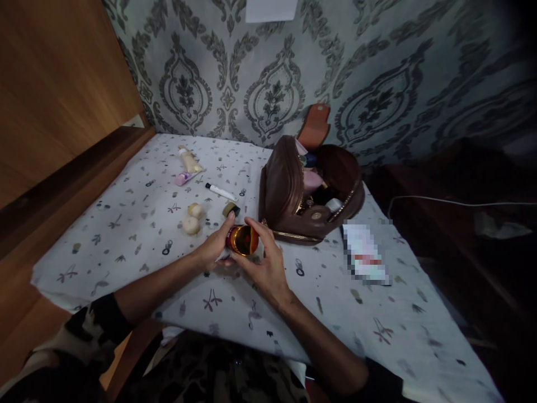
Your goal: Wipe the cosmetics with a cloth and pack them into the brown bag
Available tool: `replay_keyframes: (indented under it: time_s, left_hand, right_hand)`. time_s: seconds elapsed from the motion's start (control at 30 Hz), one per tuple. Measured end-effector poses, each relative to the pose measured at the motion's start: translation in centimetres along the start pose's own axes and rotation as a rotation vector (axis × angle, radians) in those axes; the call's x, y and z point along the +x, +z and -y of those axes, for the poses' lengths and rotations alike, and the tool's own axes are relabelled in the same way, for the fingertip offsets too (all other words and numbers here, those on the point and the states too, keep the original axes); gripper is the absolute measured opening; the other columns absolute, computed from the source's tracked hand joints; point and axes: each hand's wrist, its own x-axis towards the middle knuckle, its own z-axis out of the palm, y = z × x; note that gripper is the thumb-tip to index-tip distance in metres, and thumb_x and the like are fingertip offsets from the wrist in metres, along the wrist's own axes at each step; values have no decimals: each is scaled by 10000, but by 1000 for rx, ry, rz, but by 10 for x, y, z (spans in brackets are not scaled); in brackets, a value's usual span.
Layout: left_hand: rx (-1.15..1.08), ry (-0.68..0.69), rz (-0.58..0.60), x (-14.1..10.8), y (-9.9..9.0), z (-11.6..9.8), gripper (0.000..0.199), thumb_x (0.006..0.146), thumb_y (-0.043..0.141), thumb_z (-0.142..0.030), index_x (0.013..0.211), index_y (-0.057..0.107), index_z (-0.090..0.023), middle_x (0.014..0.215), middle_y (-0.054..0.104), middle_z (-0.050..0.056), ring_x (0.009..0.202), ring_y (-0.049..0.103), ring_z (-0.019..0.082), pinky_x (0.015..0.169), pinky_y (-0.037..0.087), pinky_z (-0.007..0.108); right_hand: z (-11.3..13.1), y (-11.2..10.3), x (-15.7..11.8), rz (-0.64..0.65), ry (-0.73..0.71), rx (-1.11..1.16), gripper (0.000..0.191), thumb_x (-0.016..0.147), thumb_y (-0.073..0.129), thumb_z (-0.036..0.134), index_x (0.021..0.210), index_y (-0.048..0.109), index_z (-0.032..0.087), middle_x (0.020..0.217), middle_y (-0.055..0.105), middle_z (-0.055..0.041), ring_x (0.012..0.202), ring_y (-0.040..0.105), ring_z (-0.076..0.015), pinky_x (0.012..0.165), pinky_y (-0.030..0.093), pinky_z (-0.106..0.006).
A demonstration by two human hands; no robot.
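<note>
Both my hands hold a small round jar (244,240) above the near half of the table. Its shiny gold end is turned up toward me, and a dark reddish band shows on its side. My left hand (215,245) is closed on the jar's left side, with the thumb along the top. Something whitish shows under that hand, too little to name. The thumb and fingers of my right hand (268,263) grip the jar's gold rim from the right. Just beyond the jar lies a short olive-and-black piece (230,210), partly behind my left thumb.
An open brown leather bag (281,184) with a gold zip and mixed contents stands back right. Further left lie a white pen-like stick (221,192), cream-coloured round pieces (191,225), a beige tube (190,160) and a purple-ended tube (183,178). A blurred-out flat object (366,252) lies right.
</note>
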Motion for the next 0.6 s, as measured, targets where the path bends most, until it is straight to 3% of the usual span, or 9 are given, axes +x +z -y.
replay_keyframes:
  time_s: [0.2,0.37,0.6]
  left_hand:
    - [26,61,71,0,-1,3,684,760,437,-841,639,570,-181,396,424,-42,279,265,53,285,117,198]
    - [69,139,79,2,-6,2,592,771,559,-755,691,594,-170,451,446,-47,293,258,35,293,93,195]
    - [237,281,5,-1,-9,-5,568,754,605,-710,614,595,-160,418,430,-39,305,297,56,309,143,219]
  right_hand:
    - [3,0,0,26,75,124,629,754,770,296,1340,544,258,1340,608,-91,1248,568,-257,1084,440,-466]
    - [5,1,-1,23,64,131,633,746,783,312,1330,547,253,1337,610,-84,1255,569,-254,1083,451,-440]
    - [8,4,-4,3,111,164,830,726,812,327,1429,380,233,1291,624,-119,1197,612,-246,1011,516,-436]
